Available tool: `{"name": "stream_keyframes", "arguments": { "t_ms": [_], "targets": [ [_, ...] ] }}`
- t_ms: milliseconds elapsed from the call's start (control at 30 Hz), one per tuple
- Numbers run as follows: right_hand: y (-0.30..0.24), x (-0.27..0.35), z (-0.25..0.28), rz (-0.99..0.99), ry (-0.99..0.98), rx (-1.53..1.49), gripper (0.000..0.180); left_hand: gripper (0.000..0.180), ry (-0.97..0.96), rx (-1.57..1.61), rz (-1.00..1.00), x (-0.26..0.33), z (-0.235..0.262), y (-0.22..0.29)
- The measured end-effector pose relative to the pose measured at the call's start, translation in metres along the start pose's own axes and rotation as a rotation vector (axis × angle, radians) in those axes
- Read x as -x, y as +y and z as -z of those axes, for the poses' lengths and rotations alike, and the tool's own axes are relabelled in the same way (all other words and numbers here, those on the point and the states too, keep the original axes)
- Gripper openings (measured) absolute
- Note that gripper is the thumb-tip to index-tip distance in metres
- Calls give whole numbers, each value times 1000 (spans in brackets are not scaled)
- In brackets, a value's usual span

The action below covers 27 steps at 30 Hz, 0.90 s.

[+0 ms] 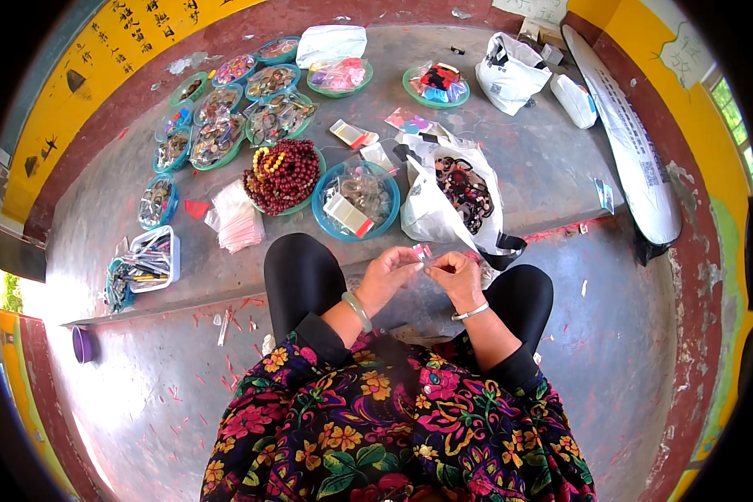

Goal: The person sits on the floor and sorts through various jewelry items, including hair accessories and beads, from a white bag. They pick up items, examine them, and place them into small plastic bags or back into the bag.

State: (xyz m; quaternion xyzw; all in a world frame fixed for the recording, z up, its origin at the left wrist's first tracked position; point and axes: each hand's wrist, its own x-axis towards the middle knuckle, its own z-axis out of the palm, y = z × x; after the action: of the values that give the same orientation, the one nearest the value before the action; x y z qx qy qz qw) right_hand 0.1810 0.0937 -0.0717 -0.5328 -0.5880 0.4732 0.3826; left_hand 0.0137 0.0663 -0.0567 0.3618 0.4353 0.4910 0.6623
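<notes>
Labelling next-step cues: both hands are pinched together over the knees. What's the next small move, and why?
Probably keep working the tiny pink piece at the fingertips: left hand and right hand both pinch it, too small to identify. The nearest supply, the round blue plastic bowl, lies ahead.

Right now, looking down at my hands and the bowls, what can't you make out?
- Small pink item, head view: too small, pinched between left hand and right hand.
- White bag contents: dark tangle, partly folded over.
- Far bowls: beads blur together.
</notes>
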Motion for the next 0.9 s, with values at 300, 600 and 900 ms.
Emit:
{"name": "stream_keyframes", "arguments": {
  "t_ms": [300,600,900],
  "targets": [
    [0,1,0,-48,-95,-138,14,10,-58,73,34,-4,11,-8],
    [1,0,2,-156,-202,-268,9,10,-82,118,48,-3,11,-8],
    [4,0,1,-160,-181,-203,10,20,-62,31,76,-5,12,-12]
  ]
}}
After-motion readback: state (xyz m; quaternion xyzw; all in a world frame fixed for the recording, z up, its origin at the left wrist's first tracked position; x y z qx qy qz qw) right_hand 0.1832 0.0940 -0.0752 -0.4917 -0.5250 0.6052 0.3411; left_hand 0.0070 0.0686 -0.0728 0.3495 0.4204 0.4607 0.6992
